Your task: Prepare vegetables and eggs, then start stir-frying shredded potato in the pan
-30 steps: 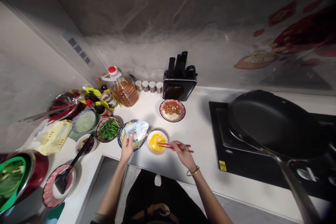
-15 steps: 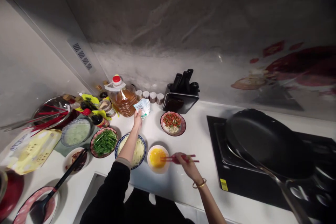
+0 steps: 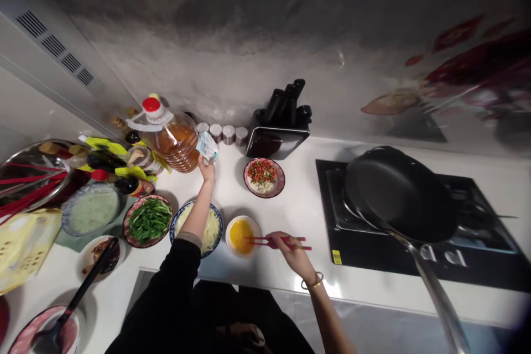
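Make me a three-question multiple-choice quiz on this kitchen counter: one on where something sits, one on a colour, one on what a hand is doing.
1. Where is the black frying pan?
A. on the stove at the right
B. in a sink
C. hanging on the wall

2. What colour are the chopsticks?
A. green
B. red
C. white

3. What is the left hand doing?
A. lying flat on the counter
B. gripping the pan handle
C. holding a small white packet beside the oil bottle

Answers:
1 A, the pan rests on the black stove.
2 B, the right hand holds red sticks, tips at the bowl of yellow beaten egg.
3 C, its fingers pinch the packet at the back of the counter.
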Available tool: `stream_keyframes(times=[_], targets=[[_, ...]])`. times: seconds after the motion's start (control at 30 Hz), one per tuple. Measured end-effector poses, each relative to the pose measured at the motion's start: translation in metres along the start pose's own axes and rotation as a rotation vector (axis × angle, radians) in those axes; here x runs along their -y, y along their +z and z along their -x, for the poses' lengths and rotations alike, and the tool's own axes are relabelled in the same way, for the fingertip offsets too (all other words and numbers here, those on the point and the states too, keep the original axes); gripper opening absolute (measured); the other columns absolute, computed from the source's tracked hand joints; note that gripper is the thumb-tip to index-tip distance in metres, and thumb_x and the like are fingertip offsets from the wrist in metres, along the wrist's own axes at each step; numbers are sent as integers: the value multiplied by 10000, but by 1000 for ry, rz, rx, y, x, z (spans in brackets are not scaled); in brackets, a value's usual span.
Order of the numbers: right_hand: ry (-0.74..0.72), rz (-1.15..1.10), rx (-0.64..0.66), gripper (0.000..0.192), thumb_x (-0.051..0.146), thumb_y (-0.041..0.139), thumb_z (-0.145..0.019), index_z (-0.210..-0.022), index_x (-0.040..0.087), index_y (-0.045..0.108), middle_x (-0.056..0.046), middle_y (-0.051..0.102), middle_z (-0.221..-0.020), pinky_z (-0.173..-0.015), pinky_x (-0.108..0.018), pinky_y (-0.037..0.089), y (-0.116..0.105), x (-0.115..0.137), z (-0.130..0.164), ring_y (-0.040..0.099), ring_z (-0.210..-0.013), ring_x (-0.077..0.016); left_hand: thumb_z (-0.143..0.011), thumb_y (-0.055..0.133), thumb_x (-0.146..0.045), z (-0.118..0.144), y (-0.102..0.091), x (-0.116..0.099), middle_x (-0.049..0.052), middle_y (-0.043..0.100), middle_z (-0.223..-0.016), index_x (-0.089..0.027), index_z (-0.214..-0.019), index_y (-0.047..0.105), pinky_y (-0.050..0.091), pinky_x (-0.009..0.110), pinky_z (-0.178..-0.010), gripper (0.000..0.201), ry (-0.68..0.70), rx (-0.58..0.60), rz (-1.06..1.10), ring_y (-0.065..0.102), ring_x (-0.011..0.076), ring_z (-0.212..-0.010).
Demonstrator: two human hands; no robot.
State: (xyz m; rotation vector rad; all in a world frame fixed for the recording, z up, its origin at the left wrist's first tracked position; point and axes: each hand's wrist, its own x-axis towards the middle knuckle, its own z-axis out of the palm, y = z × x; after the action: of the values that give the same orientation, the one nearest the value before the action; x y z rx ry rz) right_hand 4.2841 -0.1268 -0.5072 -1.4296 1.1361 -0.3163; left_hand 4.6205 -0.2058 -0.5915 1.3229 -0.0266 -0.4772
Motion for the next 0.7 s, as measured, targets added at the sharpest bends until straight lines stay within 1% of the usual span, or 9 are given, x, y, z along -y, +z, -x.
stream_keyframes(times=[0.07, 0.1, 0.13, 0.2, 0.27, 0.33, 0.43, 0.53, 0.7], targets=[[-18, 7, 3, 391, 555, 519, -789, -856, 208, 685, -67, 705, -874, -777, -344, 547, -2, 0, -3, 672, -789, -211, -707, 627, -122, 35, -24, -15, 85, 504, -1275, -177, -1128, 520, 320, 280, -1019, 438, 11, -9, -109, 450, 152, -1197], [-21, 5, 15, 393, 558, 524, -784, -850, 205, 684, -67, 706, -870, -774, -339, 546, -3, 0, -5, 671, -789, -210, -714, 627, -142, 59, -40, -24, 83, 510, -1268, -184, -1114, 535, 332, 290, -1014, 413, -9, 1, -140, 464, 165, -1185], [-23, 2, 31, 395, 560, 528, -779, -839, 202, 684, -67, 707, -864, -773, -336, 544, -3, 0, -7, 671, -789, -210, -730, 624, -180, 85, -59, -33, 77, 538, -1232, -187, -1083, 561, 349, 294, -1003, 359, 2, 44, -165, 495, 170, -1148], [-32, -6, 52, 400, 565, 532, -772, -828, 200, 687, -68, 711, -863, -780, -335, 540, -4, 0, -13, 671, -801, -213, -758, 619, -272, 141, -99, -48, 58, 614, -1083, -187, -968, 612, 404, 288, -946, 227, 44, 131, -226, 563, 169, -1025], [-34, -8, 62, 408, 570, 545, -757, -828, 196, 692, -70, 716, -856, -785, -344, 537, -5, 0, -18, 673, -799, -219, -783, 593, -357, 191, -135, -54, 43, 649, -890, -179, -864, 629, 479, 275, -792, 199, -44, 247, -276, 607, 154, -811], [-30, -29, 73, 422, 579, 557, -740, -832, 191, 694, -73, 718, -857, -787, -356, 536, -4, 0, -23, 675, -793, -225, -762, 603, -424, 226, -159, -51, 36, 646, -771, -166, -814, 641, 492, 269, -674, 266, -147, 292, -320, 593, 140, -666], [-27, -60, 91, 442, 599, 571, -712, -805, 184, 689, -73, 718, -814, -770, -367, 539, -2, 0, -28, 675, -764, -225, -706, 638, -484, 250, -173, -39, 39, 642, -749, -154, -800, 650, 489, 268, -612, 343, -242, 285, -323, 579, 138, -622], [-45, -37, 147, 434, 597, 563, -716, -769, 185, 685, -65, 713, -777, -750, -354, 540, -3, 1, -31, 671, -742, -214, -697, 640, -501, 258, -172, -31, 38, 640, -760, -155, -805, 647, 477, 253, -597, 362, -236, 256, -309, 570, 133, -629], [-102, 35, 222, 416, 577, 534, -746, -781, 191, 683, -48, 708, -779, -732, -337, 534, -9, 10, -36, 659, -721, -196, -667, 652, -520, 270, -176, -30, 24, 624, -728, -161, -807, 631, 452, 247, -578, 386, -224, 159, -302, 547, 123, -588]])
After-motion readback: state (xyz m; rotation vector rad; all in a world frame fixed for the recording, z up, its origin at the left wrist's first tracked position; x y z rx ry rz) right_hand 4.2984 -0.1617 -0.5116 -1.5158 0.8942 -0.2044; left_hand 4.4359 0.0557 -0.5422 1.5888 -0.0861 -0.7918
